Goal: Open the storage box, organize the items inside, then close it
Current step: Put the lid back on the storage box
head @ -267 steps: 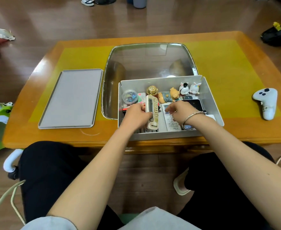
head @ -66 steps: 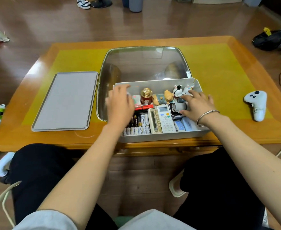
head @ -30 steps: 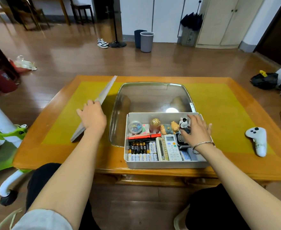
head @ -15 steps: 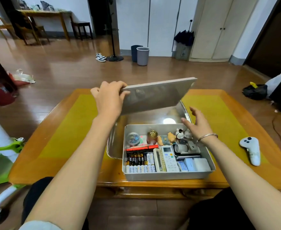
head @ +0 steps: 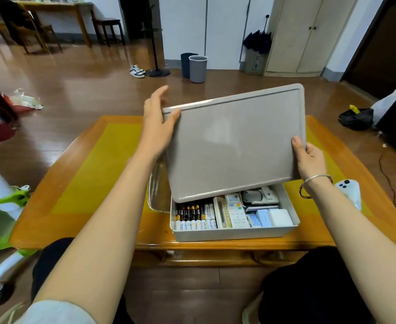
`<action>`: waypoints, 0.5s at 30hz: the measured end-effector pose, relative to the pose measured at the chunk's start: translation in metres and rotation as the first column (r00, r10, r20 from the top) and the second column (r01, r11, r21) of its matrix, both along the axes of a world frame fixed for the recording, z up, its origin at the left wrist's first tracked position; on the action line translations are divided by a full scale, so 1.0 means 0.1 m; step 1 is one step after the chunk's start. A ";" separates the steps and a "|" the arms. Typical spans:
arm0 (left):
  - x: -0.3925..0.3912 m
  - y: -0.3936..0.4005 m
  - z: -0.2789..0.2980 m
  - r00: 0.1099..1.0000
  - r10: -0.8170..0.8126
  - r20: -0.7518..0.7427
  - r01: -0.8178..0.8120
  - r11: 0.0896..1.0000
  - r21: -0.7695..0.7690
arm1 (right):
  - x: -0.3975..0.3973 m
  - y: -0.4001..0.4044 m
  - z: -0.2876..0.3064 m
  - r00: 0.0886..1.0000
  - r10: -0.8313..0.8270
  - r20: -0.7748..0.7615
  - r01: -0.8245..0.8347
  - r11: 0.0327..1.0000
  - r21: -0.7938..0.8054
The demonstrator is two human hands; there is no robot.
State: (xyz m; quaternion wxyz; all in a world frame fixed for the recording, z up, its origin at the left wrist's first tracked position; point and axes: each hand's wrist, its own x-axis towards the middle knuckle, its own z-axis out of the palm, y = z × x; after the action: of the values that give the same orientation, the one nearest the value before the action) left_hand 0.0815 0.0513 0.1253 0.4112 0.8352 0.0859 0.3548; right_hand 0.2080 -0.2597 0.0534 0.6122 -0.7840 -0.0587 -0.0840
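The grey lid [head: 234,141] hangs tilted in the air over the back half of the grey storage box [head: 234,232], which stands at the table's front edge. My left hand [head: 158,122] holds the lid's left edge, thumb on top and fingers behind it. My right hand [head: 309,157] grips the lid's right edge, thumb on top. In the box's visible front part lie a row of batteries [head: 193,217], two remote controls [head: 231,211] and small white boxes [head: 272,217]. The lid hides the back of the box.
A glass inset [head: 156,190] in the orange wooden table [head: 80,183] shows left of the box. A white game controller [head: 349,190] lies right of my right wrist. Bins, shoes and a bag stand on the floor beyond.
The lid has moved right and toward me, from high above the table to over the box. My right hand, free half a second ago, now grips its right edge.
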 end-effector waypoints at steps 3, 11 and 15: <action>-0.09 -0.13 -0.34 0.979 0.034 -0.203 -0.056 0.993 -0.100 | -0.01 -0.10 -0.15 0.994 -0.032 -0.101 0.034 0.999 0.026; -0.36 -0.43 -1.01 0.884 0.204 -0.420 -0.242 0.969 -0.039 | -0.10 -0.15 -0.45 0.970 -0.187 -0.153 0.153 0.965 -0.212; -0.40 -0.45 -1.15 0.848 0.262 -0.460 -0.326 0.943 -0.064 | -0.20 -0.12 -0.64 0.970 -0.176 -0.169 0.097 0.914 -0.394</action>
State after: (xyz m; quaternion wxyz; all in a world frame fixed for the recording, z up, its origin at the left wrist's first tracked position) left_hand 0.0410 0.0065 0.0106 0.3785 0.8401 0.3293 0.2063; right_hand 0.1875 -0.2714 -0.0105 0.4429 -0.8949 0.0435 -0.0340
